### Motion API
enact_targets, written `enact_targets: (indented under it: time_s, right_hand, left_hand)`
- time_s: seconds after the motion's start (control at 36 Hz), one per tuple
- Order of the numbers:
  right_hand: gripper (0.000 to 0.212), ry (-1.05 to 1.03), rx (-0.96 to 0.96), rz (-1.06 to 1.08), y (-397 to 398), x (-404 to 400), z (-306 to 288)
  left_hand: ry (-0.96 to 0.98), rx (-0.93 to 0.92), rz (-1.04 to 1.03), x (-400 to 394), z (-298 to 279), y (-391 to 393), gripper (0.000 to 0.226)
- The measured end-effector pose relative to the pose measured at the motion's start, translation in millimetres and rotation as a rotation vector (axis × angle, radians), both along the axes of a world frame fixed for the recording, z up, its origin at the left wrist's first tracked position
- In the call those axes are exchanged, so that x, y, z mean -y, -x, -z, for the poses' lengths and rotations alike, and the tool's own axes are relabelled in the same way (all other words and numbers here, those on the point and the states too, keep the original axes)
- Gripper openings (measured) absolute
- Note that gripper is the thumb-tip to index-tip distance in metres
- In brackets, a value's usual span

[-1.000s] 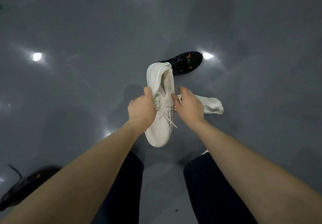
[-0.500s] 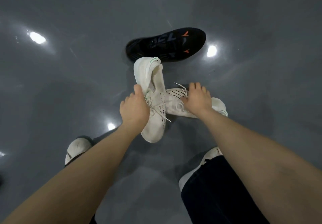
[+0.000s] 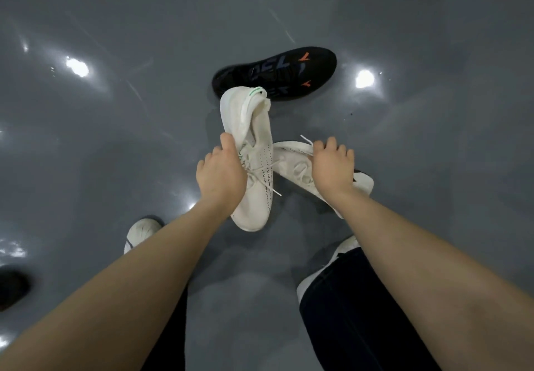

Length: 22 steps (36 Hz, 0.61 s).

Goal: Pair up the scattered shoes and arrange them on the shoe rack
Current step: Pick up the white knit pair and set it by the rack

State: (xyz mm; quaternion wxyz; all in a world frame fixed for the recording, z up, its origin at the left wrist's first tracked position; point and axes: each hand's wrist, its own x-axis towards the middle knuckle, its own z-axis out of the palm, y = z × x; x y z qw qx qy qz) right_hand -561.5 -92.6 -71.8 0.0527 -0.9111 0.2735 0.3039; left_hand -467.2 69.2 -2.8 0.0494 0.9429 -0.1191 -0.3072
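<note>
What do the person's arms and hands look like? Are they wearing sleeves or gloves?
No gloves and no sleeves in view. The left hand and the right hand are bare, and both forearms are bare all the way to the picture's edge. No watch, ring or bracelet shows. Lower down, the person wears dark navy trousers and white shoes.

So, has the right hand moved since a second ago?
Yes. The right hand left the white knit sneaker held in the left hand and went down and right onto the second white sneaker lying on the glossy grey floor.
</note>
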Motion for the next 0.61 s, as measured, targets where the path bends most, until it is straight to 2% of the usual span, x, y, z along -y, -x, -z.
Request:
enact_targets:
  time_s: [0.19,0.39,0.61]
  right_hand:
    - [0.024,0.032,0.122,0.083,-9.9,3.4,-90.5]
    - [0.025,0.079,0.162,0.097,-12.7,9.0,-191.3]
    - [0.023,0.082,0.211,0.359,-11.8,29.9,-284.9]
  left_hand:
    - [-0.009,0.052,0.026,-1.9,-80.2,-7.5,0.026]
    - [0.008,0.094,0.039,11.6,-175.0,-16.6,0.025]
    - [-0.001,0.229,0.2,33.8,-258.5,-16.2,0.031]
